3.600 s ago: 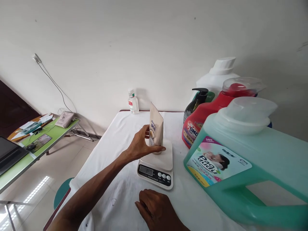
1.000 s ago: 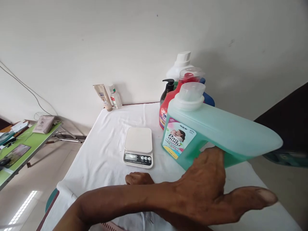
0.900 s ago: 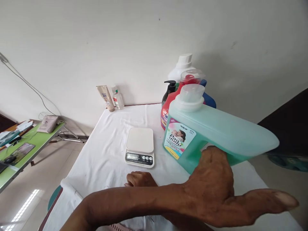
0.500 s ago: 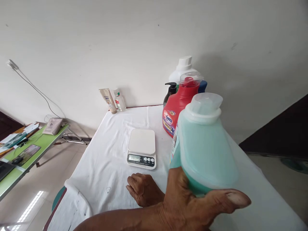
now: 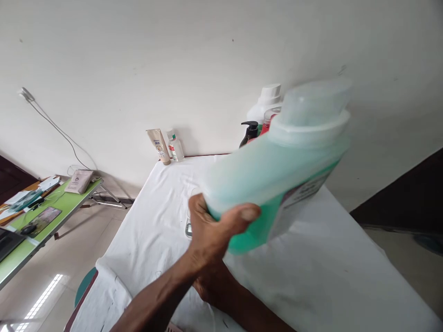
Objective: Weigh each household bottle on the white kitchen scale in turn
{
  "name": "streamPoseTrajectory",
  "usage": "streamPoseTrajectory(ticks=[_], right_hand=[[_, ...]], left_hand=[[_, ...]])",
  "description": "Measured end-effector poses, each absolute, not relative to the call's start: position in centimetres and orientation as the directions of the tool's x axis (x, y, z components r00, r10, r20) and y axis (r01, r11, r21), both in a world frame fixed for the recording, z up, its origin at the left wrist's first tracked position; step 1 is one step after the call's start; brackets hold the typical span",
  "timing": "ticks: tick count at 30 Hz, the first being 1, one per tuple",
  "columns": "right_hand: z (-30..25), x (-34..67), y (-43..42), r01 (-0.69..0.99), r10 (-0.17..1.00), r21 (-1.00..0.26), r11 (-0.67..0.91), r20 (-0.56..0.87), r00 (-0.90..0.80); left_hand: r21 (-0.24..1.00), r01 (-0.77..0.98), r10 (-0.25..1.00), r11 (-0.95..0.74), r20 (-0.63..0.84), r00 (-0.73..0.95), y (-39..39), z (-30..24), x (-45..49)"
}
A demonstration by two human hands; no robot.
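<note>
My left hand (image 5: 211,226) is closed around the lower end of a big detergent bottle (image 5: 256,170) of translucent plastic with green liquid. The bottle is tilted, held above the table, and blurred by motion; its clear cap (image 5: 316,103) points up and right. My right hand (image 5: 206,288) is low over the white cloth, partly covered by my left wrist, its visible part curled closed with nothing showing in it. Behind my left hand, only the left edge of a white kitchen scale (image 5: 188,229) shows.
A beige tube (image 5: 159,146) and a small clear bottle (image 5: 176,146) stand at the table's back edge. Behind the held bottle are a black pump bottle (image 5: 249,133), a white bottle (image 5: 270,99) and a mostly hidden red bottle (image 5: 266,123). Left is a green table (image 5: 65,198).
My left hand has brought the detergent bottle up and left and turned it, so it now tilts and covers most of the scale and the red bottle. My right hand is now partly hidden.
</note>
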State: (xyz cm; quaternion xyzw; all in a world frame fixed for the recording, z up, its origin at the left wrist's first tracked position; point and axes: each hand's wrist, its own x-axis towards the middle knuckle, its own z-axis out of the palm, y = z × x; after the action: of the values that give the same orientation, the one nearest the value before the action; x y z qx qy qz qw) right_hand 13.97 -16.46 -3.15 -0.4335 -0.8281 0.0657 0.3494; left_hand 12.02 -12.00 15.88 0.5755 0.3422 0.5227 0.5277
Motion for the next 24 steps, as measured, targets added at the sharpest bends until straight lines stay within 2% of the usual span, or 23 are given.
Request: streamPoseTrajectory(ticks=[3,8,16,24], right_hand=[[-2.1,14.3,-16.3,0.671,0.76,-0.379,0.637,0.456,-0.464],[-1.8,14.4,-15.9,0.682,0.771,-0.365,0.633,0.371,-0.517],[-2.2,14.7,-16.3,0.66,0.766,-0.393,0.64,0.398,-0.505],[-2.4,14.7,-16.3,0.656,0.758,-0.39,0.646,0.431,-0.49]], left_hand=[[0.912,-0.169,0.918,-0.374,0.39,0.071,-10.2,17.8,9.9],[0.851,-0.16,0.862,-0.501,0.506,-0.005,-6.7,18.7,6.8],[0.87,-0.247,0.897,-0.427,0.442,0.008,-1.4,16.8,4.4],[0.897,-0.274,0.927,-0.348,0.372,0.042,0.8,15.0,4.8]])
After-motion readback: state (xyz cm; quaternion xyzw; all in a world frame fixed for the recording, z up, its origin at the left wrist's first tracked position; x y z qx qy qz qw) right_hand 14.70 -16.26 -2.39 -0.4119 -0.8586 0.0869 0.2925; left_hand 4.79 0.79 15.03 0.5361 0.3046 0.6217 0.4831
